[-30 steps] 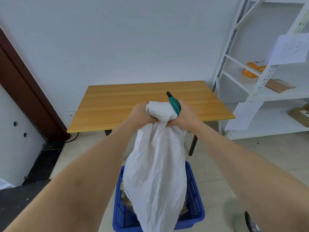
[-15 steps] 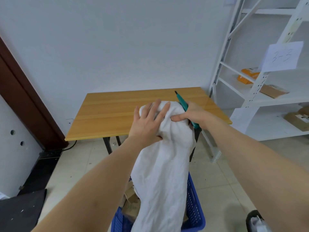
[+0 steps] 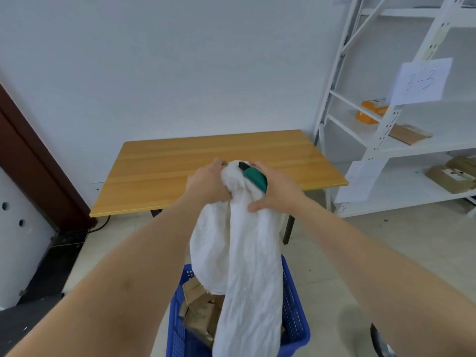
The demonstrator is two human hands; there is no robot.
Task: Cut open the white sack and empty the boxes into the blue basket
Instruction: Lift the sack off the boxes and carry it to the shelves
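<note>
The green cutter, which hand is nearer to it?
Right. The right hand grips the green cutter together with the white sack; the left hand grips the sack's bunched top just left of the cutter.

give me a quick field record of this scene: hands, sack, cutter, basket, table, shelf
left hand: grips the bunched top of the white sack
right hand: holds the sack top and a green cutter
white sack: held up, hanging down into the blue basket
blue basket: on the floor, cardboard boxes inside
wooden table: behind the hands
white shelf: at right, holds parcels and a paper label
</note>
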